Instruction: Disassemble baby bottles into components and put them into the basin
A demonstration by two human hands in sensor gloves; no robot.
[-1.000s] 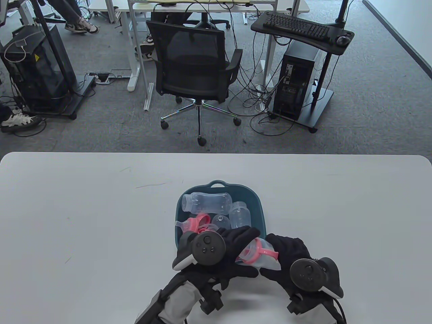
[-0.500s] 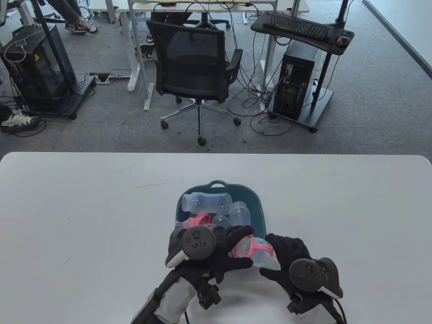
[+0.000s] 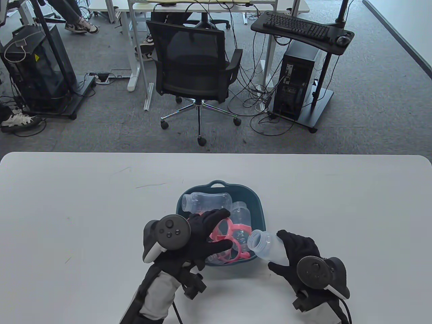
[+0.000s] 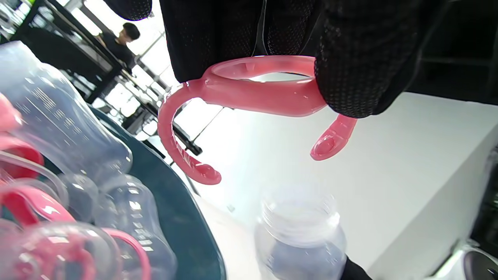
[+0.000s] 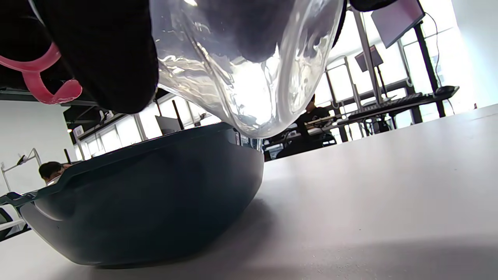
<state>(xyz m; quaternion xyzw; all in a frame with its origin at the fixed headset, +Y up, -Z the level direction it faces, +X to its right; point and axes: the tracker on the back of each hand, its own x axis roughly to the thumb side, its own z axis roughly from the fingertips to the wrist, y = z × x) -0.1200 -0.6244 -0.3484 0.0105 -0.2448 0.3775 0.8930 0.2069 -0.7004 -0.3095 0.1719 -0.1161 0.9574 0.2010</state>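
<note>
Right now the left hand (image 3: 202, 233) pinches a pink handle ring (image 4: 253, 89) by its collar, held above the teal basin (image 3: 258, 202) w/ both curved arms hanging free. Right hand (image 3: 297, 251) is wrapped round the clear bottle body (image 3: 266, 248), neck open and tilted toward the basin, just beside its near-right rim. Basin sits mid-desk (image 3: 84, 202), already holding clear bottles and pink parts. Handling, as a guess: ring looks like light, slightly flexy plastic, so grip the collar, not the thin arms, which could bend or snag. Bottle is prob. thin-walled, empty, smooth, so slippery in gloves; hold around the mid-body, not the threaded neck. Neither looks fragile; a short drop in should be ok.
</note>
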